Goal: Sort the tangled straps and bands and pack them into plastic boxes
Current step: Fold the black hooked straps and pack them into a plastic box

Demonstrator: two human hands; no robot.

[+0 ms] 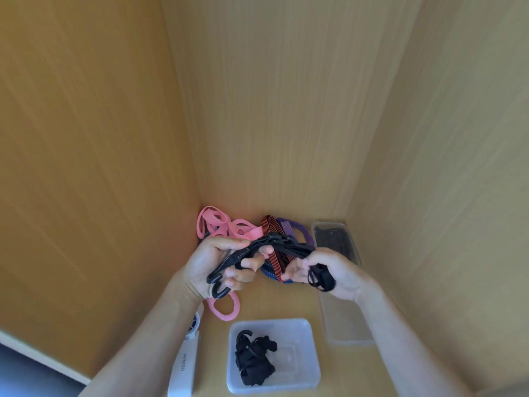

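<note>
Stretching between both hands, the black strap lies with its long axis left to right, just above the tangled pile at the far side of the shelf. The left grip is curled round its hooked end, and the right grip holds the other end looped over the fingers. The plastic box (black straps already lie in it) stands on the near side, about midway between both grips, so I judge either can lower the strap.

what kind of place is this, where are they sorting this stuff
Likely the inside of a wooden cupboard or wardrobe shelf, probably at home: wood-grain panels close in on the left, back and right, and the pink bands and clear plastic box sit on its wooden floor.
</note>
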